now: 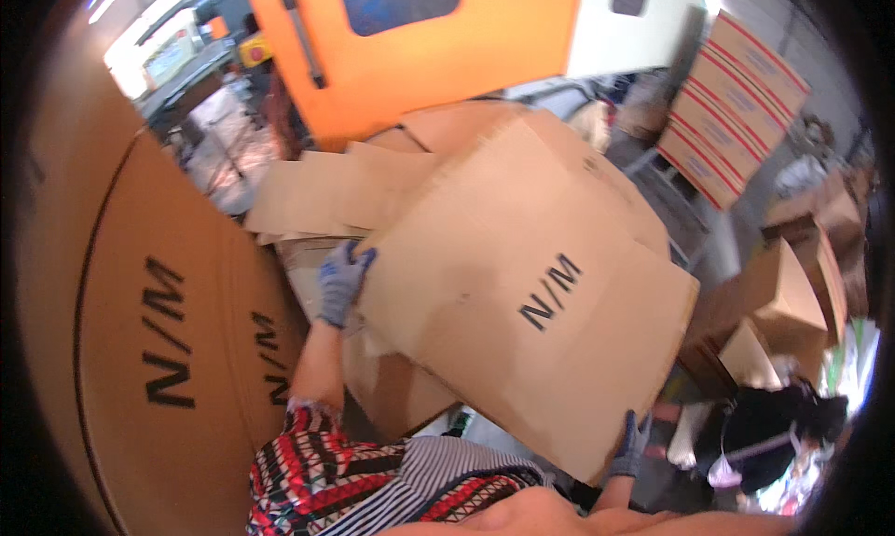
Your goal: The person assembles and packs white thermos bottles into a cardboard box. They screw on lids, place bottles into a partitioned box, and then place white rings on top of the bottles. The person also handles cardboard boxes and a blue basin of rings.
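Note:
A large flattened cardboard box (pixel 482 277) with black print lies tilted before me, above a pile of other cardboard sheets (pixel 321 193). My left hand (pixel 341 281), in a grey-blue glove, grips its left edge near the upper left corner. Gloved as well, my right hand (pixel 631 448) holds the lower right edge close to the bottom corner. The fingers of both hands are partly hidden by the sheet.
Tall printed cardboard (pixel 168 340) stands close on my left. An orange machine door (pixel 433 53) is beyond the pile. On the right are a red-striped cardboard panel (pixel 734 109), open cartons (pixel 790 305) and a black bag or cloth (pixel 755 431).

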Motion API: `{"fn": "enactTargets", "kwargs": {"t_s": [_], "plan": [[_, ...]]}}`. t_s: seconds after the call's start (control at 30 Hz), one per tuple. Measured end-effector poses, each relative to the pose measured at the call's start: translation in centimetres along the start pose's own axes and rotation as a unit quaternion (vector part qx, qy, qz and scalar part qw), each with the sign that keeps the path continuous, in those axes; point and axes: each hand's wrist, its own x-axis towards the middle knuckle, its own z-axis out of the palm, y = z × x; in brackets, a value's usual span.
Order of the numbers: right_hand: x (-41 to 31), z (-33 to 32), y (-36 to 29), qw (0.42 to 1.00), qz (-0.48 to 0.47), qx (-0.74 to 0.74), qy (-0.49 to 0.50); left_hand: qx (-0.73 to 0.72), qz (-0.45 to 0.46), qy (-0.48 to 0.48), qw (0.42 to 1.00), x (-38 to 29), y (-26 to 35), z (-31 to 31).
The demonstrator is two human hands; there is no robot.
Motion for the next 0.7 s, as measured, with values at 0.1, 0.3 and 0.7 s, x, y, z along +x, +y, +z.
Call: {"fn": "enactTargets", "kwargs": {"t_s": [0.1,0.3,0.7], "plan": [[-2.0,1.2,-4.9,0.999,-0.002,0.031,-0.04,-0.093,0.014,0.018,0.995,-1.0,1.4,-5.4],[-1.8,0.3,-9.5,0.985,0.057,-0.08,-0.139,0.015,0.118,0.024,0.993,-0.9,6.8,-11.5],[-3.9,38.1,-41.9,0.552,-0.701,-0.335,-0.302,0.098,0.153,0.004,0.983,-5.3,9.1,-14.4]]}}
